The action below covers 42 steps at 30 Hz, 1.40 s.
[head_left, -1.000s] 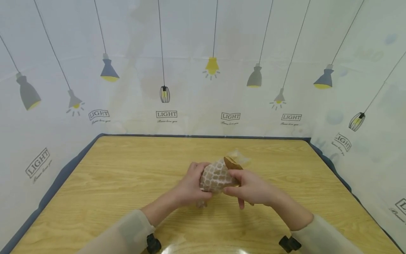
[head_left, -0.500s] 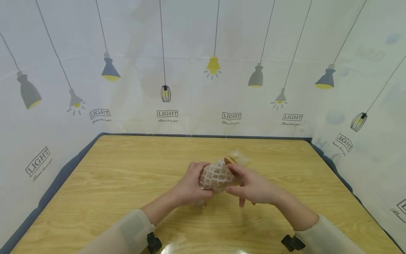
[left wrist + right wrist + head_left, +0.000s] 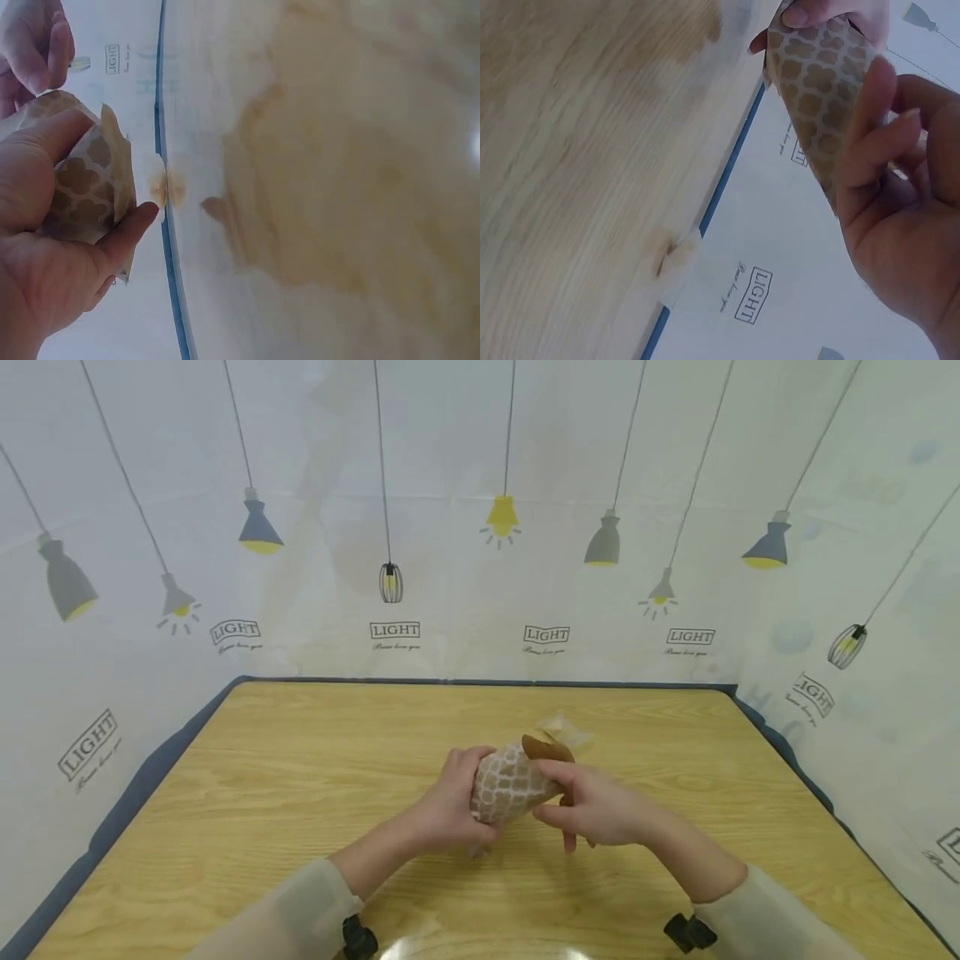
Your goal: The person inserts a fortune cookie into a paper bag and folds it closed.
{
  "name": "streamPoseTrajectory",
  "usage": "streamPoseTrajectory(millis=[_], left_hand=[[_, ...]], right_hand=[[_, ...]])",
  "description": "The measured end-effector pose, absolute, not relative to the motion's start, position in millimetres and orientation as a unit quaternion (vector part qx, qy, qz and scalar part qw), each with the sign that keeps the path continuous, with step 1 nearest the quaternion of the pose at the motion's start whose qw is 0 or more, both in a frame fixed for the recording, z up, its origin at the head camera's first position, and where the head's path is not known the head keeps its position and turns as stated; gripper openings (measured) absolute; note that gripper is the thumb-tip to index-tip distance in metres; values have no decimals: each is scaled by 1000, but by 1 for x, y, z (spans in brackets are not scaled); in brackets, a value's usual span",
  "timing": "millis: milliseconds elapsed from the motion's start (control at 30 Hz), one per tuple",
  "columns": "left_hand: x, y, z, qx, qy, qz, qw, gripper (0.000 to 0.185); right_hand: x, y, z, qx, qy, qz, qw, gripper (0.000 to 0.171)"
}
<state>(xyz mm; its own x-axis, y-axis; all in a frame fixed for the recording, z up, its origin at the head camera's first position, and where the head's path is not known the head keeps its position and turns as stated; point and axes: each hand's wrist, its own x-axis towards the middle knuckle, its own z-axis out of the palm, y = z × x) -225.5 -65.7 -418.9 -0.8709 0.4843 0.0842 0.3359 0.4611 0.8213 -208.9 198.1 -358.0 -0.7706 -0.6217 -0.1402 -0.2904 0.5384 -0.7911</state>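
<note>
A brown paper cone [image 3: 512, 780] printed with a white lattice is held above the middle of the wooden table [image 3: 262, 793]. My left hand [image 3: 450, 800] wraps its fingers round the cone's left side; the left wrist view shows the left hand [image 3: 52, 240] with thumb and fingers pinching the paper cone [image 3: 90, 187]. My right hand [image 3: 588, 802] grips the cone's right end between thumb and fingers. In the right wrist view the right hand [image 3: 900, 202] curls its fingers over the cone [image 3: 821, 90]. A brown inner flap [image 3: 542, 747] sticks up at the cone's far end.
A small crumpled clear wrapper [image 3: 566, 729] lies on the table just behind the cone. Walls covered in lamp-print sheeting [image 3: 480, 527] close in the table at the back and both sides. A dark blue border [image 3: 142, 768] runs along the table's edges.
The cone has turned a little in both hands. The brown flap at its far end, partly covered by right fingers half a second ago, shows again.
</note>
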Motion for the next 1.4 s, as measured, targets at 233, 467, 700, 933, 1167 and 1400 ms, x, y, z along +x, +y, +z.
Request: streamPoseTrajectory(millis=[233, 467, 700, 933, 1167, 1400], left_hand=[[-232, -75, -419, 213, 852, 471, 81, 101], [-235, -82, -421, 237, 839, 480, 104, 103], [-236, -92, -422, 225, 839, 485, 98, 106], [-236, -102, -419, 199, 850, 480, 88, 104], [-234, -101, -417, 197, 852, 477, 88, 104], [-235, -98, -417, 195, 853, 477, 86, 103]], right_hand=[[-211, 214, -353, -252, 886, -377, 100, 26], [-214, 223, -352, -280, 876, -384, 77, 9], [-228, 241, -354, -269, 867, -407, 102, 16], [-262, 270, -370, -178, 888, -416, 89, 30], [-298, 276, -393, -152, 927, -339, 51, 41], [-324, 262, -406, -187, 931, -303, 77, 62]])
